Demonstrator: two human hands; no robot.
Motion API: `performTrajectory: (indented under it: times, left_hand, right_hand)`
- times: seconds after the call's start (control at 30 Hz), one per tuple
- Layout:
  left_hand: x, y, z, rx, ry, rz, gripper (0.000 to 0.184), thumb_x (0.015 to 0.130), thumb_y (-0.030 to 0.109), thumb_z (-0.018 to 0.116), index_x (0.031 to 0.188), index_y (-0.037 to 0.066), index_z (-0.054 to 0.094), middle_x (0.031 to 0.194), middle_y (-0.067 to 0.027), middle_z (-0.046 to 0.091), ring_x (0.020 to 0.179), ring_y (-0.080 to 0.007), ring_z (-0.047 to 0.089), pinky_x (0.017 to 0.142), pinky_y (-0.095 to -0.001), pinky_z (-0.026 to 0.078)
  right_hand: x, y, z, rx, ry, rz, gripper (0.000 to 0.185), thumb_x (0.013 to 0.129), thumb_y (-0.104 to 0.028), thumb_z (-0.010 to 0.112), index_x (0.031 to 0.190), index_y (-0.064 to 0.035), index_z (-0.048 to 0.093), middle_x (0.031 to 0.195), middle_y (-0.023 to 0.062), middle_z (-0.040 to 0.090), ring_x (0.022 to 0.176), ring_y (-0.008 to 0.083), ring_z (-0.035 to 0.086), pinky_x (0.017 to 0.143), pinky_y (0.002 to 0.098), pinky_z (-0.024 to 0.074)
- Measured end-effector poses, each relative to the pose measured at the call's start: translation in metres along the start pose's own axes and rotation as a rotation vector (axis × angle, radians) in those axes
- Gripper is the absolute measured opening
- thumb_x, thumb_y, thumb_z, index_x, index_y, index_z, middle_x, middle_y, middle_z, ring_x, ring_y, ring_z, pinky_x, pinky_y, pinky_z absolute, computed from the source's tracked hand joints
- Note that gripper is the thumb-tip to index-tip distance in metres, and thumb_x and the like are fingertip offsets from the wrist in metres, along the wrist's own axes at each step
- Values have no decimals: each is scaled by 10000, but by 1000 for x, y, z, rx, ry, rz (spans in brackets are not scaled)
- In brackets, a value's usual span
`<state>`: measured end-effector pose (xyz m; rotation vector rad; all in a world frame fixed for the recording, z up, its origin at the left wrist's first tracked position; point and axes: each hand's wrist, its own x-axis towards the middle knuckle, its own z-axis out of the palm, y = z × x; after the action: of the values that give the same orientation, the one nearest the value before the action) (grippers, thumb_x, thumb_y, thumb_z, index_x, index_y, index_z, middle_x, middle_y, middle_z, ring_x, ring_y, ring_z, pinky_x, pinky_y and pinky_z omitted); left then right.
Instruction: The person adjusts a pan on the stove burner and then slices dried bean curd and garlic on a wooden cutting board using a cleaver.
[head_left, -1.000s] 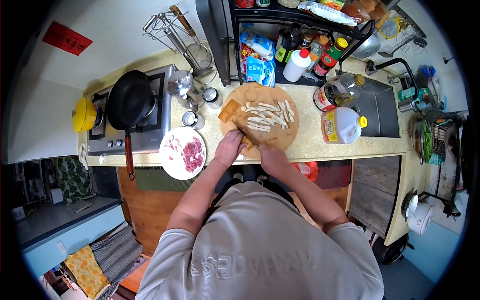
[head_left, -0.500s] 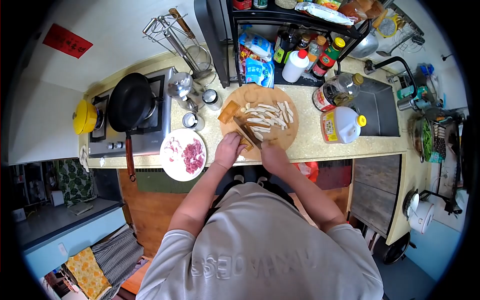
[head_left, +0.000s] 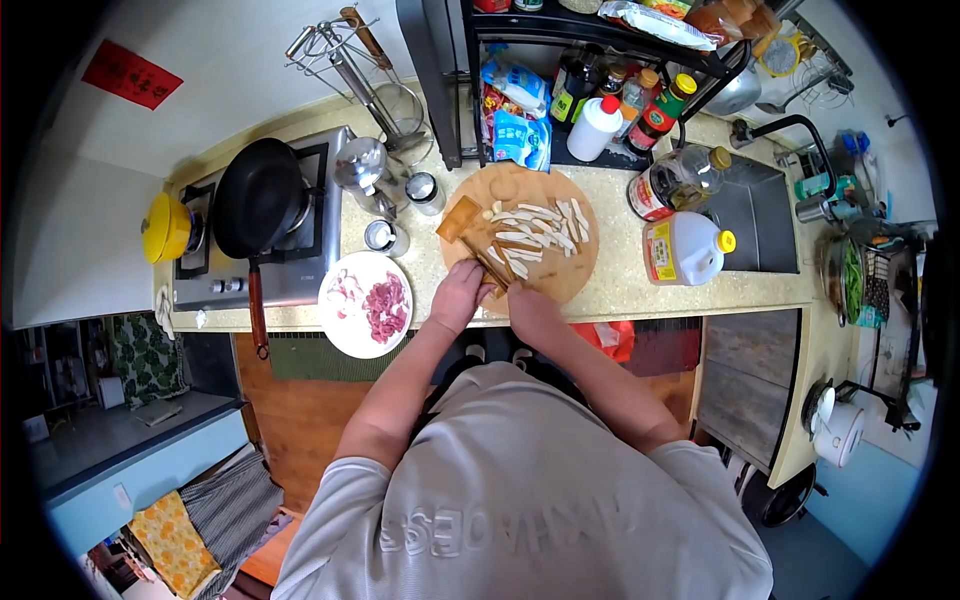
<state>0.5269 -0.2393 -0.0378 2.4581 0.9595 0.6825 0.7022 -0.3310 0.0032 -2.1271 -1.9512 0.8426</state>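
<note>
On the round wooden board (head_left: pixel 571 278) my right hand (head_left: pixel 533 313) is closed around the handle of a knife (head_left: pixel 487 262), whose blade points up and left. My left hand (head_left: pixel 459 295) presses a brown block (head_left: pixel 489 290), probably dried tofu, beside the blade, its fingers curled. Another brown block (head_left: pixel 459 218) lies at the board's upper left. Pale cut strips (head_left: pixel 540 233) are spread to the right of the knife, with small pale pieces near their upper left end. A white plate (head_left: pixel 336 336) of sliced pink meat (head_left: pixel 386 307) stands left of the board.
A black pan (head_left: pixel 259 198) and yellow pot (head_left: pixel 168 228) sit on the stove at left. Glass jars (head_left: pixel 385 239) stand near the plate. Right of the board are a large oil bottle (head_left: pixel 675 184) and a white jug (head_left: pixel 688 250); the sink (head_left: pixel 762 215) lies beyond. A bottle rack stands behind.
The knife and my right hand have shifted slightly left toward my left hand. The blade tilted, then came upright again, and more strips lie beside it.
</note>
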Motion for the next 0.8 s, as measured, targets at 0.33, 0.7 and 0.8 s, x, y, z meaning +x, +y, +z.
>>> performTrajectory:
  times: [0.33, 0.7, 0.8]
  left_hand:
    - [-2, 7, -11, 3, 66, 53, 269, 828, 176, 803, 1010, 15, 687, 1060, -154, 668, 990, -347, 642, 845, -419, 551]
    - [-5, 4, 0, -57, 57, 36, 195, 861, 153, 766, 991, 22, 701, 1010, -137, 683, 949, -333, 653, 842, -411, 558]
    - [-6, 2, 2, -59, 31, 13, 202, 860, 149, 763, 1006, 24, 700, 1015, -139, 682, 959, -336, 650, 844, -412, 557]
  right_hand:
    - [-10, 4, -16, 54, 28, 88, 158, 917, -66, 503, 1026, 26, 573, 854, 277, 715, 819, 445, 722, 727, 545, 572]
    - [-15, -2, -5, 14, 82, -71, 148, 909, -68, 491, 1007, 22, 555, 792, 258, 702, 749, 445, 709, 668, 554, 562]
    - [-14, -10, -8, -18, 30, -25, 159, 909, -69, 493, 1023, 24, 555, 804, 252, 710, 766, 433, 720, 675, 539, 573]
